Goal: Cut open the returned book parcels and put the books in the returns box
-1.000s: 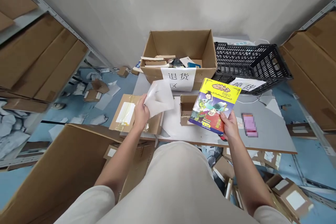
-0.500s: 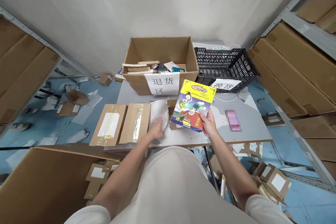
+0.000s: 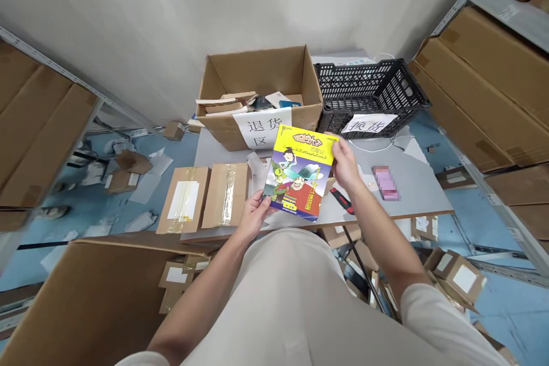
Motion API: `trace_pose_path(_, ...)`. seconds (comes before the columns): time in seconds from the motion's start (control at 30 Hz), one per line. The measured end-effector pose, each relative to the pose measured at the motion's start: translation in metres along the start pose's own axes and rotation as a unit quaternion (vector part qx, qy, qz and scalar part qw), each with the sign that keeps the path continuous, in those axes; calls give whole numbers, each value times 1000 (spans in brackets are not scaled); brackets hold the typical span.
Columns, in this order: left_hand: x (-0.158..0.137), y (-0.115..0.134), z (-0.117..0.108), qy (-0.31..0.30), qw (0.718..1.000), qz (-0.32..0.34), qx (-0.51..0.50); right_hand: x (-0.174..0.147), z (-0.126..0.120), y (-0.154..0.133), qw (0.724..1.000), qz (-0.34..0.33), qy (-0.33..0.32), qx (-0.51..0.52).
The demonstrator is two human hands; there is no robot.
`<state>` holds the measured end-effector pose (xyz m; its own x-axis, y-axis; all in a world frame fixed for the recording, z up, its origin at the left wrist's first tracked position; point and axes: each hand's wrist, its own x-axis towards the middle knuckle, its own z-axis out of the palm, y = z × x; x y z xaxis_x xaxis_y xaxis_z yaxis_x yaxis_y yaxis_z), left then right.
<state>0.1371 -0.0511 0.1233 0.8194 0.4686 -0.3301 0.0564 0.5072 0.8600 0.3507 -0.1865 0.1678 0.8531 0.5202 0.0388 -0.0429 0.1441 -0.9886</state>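
A book with a yellow and purple cartoon cover is held up in front of me, tilted slightly, cover towards me. My left hand grips its lower left corner, thumb on the cover. At its upper right edge my right hand is closed on it. Behind the book, a small open carton and white paper are mostly hidden. A red and black box cutter lies on the table just right of the book.
A large carton with books and a paper sign stands at the back, beside a black plastic crate. Two taped boxes sit on the left of the table. A pixelated pink item lies right. Shelves flank both sides.
My left hand has left the white paper and taken the book's lower left corner. My right hand has shifted up to its upper right edge. The box cutter has come into view.
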Motion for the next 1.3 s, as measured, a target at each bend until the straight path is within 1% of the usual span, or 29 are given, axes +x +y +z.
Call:
trace_pose_path(0.1,-7,2,-3,-10,999,-5,-33,18,-8,-21,998,-18,-41,-32)
trace_pose_path(0.17,-9,4,-1,-3,998,-2,-65,22,-8,-29,997,-27,-69,-26)
trace_pose_path(0.27,-9,7,4,-1,996,-7,-88,24,-5,-34,994,-38,-104,-6)
trace_pose_path(0.43,-8,11,5,-24,991,-28,-127,30,-2,-40,984,-71,-164,10)
trace_pose_path(0.5,-6,11,5,-44,985,-61,-154,36,-1,-42,976,-96,-193,5)
trace_pose_path(0.57,-4,10,7,-76,976,-119,-167,42,2,-45,967,-114,-228,-22)
trace_pose_path(0.63,-2,12,11,-125,962,-181,-164,49,5,-48,955,-104,-270,-57)
trace_pose_path(0.67,-2,14,13,-148,956,-196,-162,51,7,-49,951,-87,-288,-67)
trace_pose_path(0.7,-2,17,16,-165,953,-192,-163,53,7,-50,949,-68,-298,-73)
trace_pose_path(0.73,-3,20,17,-173,955,-172,-169,55,7,-51,950,-48,-298,-77)
trace_pose_path(0.8,-7,29,17,-168,964,-108,-173,57,6,-51,958,-15,-272,-92)
trace_pose_path(0.87,-11,34,12,-145,976,-53,-150,58,5,-50,964,9,-241,-113)
trace_pose_path(0.97,-13,31,0,-83,995,-7,-58,59,4,-47,968,25,-213,-131)
trace_pose_path(1.03,-13,26,-5,-38,999,9,-12,59,4,-47,968,31,-205,-142)
trace_pose_path(1.07,-13,23,-6,-26,1000,9,-3,59,4,-47,968,33,-202,-147)
trace_pose_path(1.23,-12,20,0,-37,999,6,-19,62,4,-42,967,47,-194,-156)
trace_pose_path(1.3,-12,19,5,-19,999,14,-34,62,1,-37,972,43,-182,-143)
